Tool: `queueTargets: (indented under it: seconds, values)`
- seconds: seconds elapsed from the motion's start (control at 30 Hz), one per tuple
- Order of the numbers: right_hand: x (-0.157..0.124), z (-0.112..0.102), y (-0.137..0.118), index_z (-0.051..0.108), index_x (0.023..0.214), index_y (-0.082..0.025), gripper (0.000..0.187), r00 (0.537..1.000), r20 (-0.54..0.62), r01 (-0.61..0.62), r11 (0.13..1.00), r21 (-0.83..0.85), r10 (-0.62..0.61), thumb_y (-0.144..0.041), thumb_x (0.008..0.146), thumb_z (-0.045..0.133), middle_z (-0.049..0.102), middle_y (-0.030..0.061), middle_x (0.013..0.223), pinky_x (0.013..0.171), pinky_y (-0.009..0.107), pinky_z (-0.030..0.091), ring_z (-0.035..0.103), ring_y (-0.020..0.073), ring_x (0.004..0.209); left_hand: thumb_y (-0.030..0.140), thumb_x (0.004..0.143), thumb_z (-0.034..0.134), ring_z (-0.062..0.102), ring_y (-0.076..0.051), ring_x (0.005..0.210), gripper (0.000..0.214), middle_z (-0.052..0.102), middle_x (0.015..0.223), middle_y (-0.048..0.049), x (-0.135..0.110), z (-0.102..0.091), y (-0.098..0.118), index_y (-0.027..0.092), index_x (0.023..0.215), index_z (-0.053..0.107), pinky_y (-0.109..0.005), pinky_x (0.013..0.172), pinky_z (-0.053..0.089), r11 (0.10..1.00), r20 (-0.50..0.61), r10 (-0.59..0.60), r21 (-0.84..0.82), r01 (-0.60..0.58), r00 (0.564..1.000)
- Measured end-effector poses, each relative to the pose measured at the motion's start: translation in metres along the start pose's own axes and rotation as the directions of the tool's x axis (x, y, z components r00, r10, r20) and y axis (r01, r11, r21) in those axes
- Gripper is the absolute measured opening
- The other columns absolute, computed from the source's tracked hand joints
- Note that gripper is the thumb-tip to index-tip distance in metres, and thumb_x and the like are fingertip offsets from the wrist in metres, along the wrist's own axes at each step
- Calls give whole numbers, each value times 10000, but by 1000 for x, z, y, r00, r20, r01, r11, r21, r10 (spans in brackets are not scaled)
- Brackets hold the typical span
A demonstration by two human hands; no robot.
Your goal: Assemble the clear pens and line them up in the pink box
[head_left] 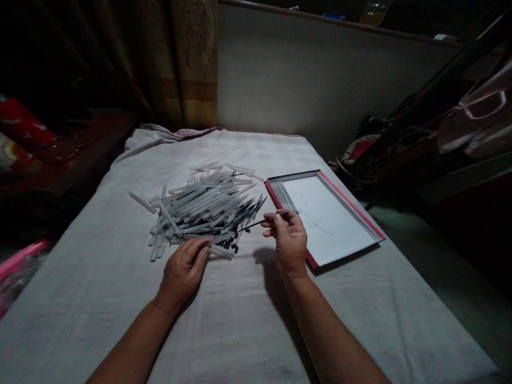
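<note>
My left hand [183,272] is closed, its thumb and fingers pinching a translucent pen barrel [222,238] at the near edge of the pile. My right hand [291,244] pinches a thin black pen refill [256,224], which points left toward the end of that barrel. Whether the refill's tip is inside the barrel I cannot tell. Beyond my hands lies a heap of clear pen barrels [200,202], with loose black refills [250,209] along its right side. A shallow red-edged box [313,260] with a white bottom sits right of the heap, holding a row of filled barrels [283,195] along its left wall.
A pale checked cloth [236,330] covers the table. On a dark side table [100,133] at the left are red objects, and a pink basin [24,258] stands below it. A curtain [196,64] and grey wall [280,74] close off the back.
</note>
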State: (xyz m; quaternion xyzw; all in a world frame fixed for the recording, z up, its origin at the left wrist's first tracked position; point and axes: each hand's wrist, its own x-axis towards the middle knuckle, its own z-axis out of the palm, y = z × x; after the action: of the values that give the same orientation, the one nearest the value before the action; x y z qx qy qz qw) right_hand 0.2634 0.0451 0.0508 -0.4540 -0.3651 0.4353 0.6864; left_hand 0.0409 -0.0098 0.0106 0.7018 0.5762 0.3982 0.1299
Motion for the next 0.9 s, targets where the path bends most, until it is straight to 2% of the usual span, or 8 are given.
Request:
queueTargets:
  seconds: [0.2, 0.33, 0.5, 0.6, 0.67, 0.77, 0.83, 0.9]
  values:
    - [-7, 7, 3, 576, 855, -200, 295, 993, 56, -108, 994, 31, 106, -405, 744, 757, 751, 19, 789, 433, 175, 512, 699, 130, 597, 386, 971, 492, 716, -209, 862, 288, 767, 953, -53, -1, 0, -2, 220, 1072, 705, -327, 810, 568, 998, -22, 38, 41, -37, 999]
    - [-10, 10, 5, 589, 824, -198, 285, 979, 111, -176, 984, 13, 173, -419, 734, 745, 737, 21, 799, 440, 178, 496, 694, 132, 606, 339, 979, 506, 710, -194, 819, 258, 768, 919, -38, -2, 1, -4, 213, 1125, 676, -301, 770, 558, 990, -47, 116, 87, -112, 992]
    - [-3, 7, 2, 590, 774, -195, 256, 970, 155, -171, 981, -95, 185, -414, 726, 714, 711, 11, 768, 448, 177, 459, 649, 115, 578, 281, 984, 517, 697, -210, 890, 207, 762, 973, -57, -2, 1, -2, 212, 1106, 669, -331, 821, 522, 952, -72, 236, 215, -216, 969]
    - [-4, 7, 6, 623, 754, -193, 213, 952, 233, -150, 968, -202, 196, -393, 738, 696, 680, 0, 714, 470, 191, 452, 639, 127, 596, 255, 987, 507, 680, -230, 930, 206, 753, 995, -73, 0, -1, 0, 203, 1101, 670, -354, 824, 489, 928, -71, 265, 290, -235, 962]
    - [-10, 9, 11, 667, 764, -190, 182, 923, 329, -109, 957, -269, 197, -372, 757, 675, 672, 1, 693, 512, 212, 472, 640, 139, 621, 253, 984, 510, 675, -235, 921, 207, 748, 991, -72, 0, -3, 1, 207, 1101, 674, -364, 816, 466, 918, -63, 266, 320, -233, 962]
    - [-19, 9, 20, 741, 863, -193, 161, 841, 505, 34, 913, -407, 194, -294, 790, 638, 726, 21, 780, 593, 247, 513, 650, 149, 662, 251, 984, 513, 677, -237, 912, 199, 750, 985, -63, 0, -4, 1, 216, 1102, 669, -382, 848, 440, 909, -68, 273, 344, -235, 960]
    - [-18, 6, 22, 761, 952, -205, 203, 809, 562, 197, 824, -532, 169, -217, 807, 619, 760, 38, 885, 680, 275, 536, 675, 163, 725, 238, 986, 509, 682, -238, 910, 194, 755, 984, -59, 0, -5, 0, 214, 1112, 655, -396, 878, 429, 901, -82, 285, 362, -238, 955]
    - [-11, -1, 20, 763, 997, -213, 239, 818, 564, 360, 661, -659, 117, -161, 823, 608, 770, 55, 966, 787, 301, 534, 699, 187, 837, 216, 985, 508, 686, -240, 918, 192, 759, 989, -62, -1, -5, -1, 209, 1123, 641, -409, 908, 419, 892, -86, 298, 381, -245, 951]
